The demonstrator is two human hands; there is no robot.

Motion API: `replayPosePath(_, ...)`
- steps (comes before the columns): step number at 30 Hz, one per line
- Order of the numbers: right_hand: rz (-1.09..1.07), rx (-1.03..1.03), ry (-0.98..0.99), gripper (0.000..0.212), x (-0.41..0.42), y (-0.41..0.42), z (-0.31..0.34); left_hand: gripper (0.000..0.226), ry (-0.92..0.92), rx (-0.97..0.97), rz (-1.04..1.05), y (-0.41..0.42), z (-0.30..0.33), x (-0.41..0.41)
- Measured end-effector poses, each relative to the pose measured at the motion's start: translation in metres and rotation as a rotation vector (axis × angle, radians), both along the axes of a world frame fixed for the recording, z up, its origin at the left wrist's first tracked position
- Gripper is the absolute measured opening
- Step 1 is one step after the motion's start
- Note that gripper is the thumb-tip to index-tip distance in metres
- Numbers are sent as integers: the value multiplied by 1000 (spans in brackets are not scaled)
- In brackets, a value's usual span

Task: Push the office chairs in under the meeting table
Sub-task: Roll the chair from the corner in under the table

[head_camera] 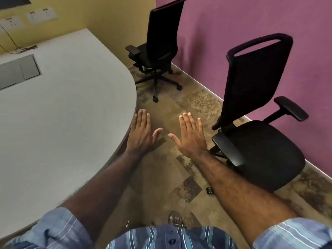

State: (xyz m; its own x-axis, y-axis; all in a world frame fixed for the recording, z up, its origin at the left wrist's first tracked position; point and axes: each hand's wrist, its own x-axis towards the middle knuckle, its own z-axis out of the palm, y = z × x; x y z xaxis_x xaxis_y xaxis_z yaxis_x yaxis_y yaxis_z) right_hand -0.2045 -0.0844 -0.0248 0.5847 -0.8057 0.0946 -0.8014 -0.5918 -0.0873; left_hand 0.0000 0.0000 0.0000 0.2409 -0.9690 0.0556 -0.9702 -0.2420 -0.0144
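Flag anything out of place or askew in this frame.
Both chairs stand away from the meeting table: the near chair sits by the purple wall, the far chair in the corner. A small black object lies loose on the carpet.

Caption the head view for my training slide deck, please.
Both open hands, left and right, held out between meeting table and two unpushed office chairs.
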Motion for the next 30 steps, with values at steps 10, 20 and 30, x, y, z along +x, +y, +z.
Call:
replayPosePath(10,-61,15,27,95,8,-54,-18,104,19,57,-81,-55,-20,0)
replayPosePath(20,-141,67,96,96,65,-142,-49,99,59,95,-99,-159,-47,69)
replayPosePath(30,-177,69,123,94,125,-228,-53,97,85,140,-109,-259,-60,134)
